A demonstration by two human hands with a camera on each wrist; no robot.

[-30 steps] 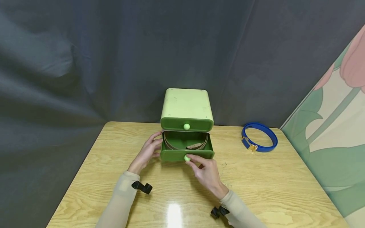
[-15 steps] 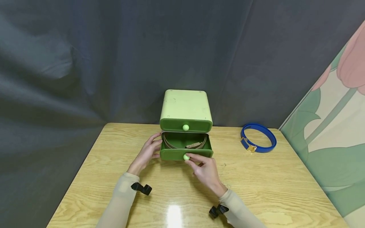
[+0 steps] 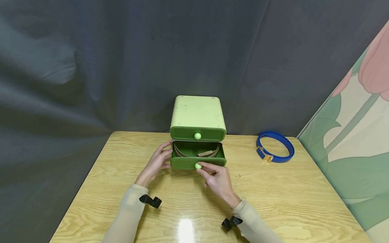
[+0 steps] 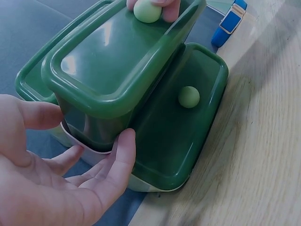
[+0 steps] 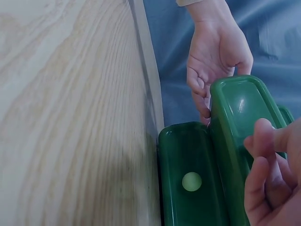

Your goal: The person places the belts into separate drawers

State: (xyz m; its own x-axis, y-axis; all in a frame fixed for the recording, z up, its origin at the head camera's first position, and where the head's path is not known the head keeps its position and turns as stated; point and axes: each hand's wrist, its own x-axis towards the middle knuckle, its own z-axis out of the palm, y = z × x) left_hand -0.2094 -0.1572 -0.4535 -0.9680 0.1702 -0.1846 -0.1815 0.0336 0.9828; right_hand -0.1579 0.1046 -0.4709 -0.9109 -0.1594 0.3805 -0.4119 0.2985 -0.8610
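Observation:
A small cabinet (image 3: 197, 111) with a pale green shell and dark green drawers stands at the table's back. Its pulled-out drawer (image 3: 182, 164) holds a coiled brown belt (image 3: 206, 154). My right hand (image 3: 221, 184) pinches that drawer's round light green knob (image 3: 198, 166) between thumb and fingers. At the cabinet's left side is my left hand (image 3: 153, 167), fingers extended. In the left wrist view the fingertips of this hand (image 4: 61, 183) touch the cabinet edge beside the drawer. Below, a closed drawer (image 4: 164, 136) with its own knob (image 4: 189, 97) shows.
A coiled blue belt (image 3: 287, 143) with a gold buckle lies on the wooden table (image 3: 273, 192) at the back right. Behind the table hangs a dark curtain (image 3: 194, 47). A flower-patterned panel (image 3: 358, 141) borders the right side.
The pulled-out drawer has slid slightly inward, with my right hand moving along on its knob. My left hand keeps its place at the cabinet's side.

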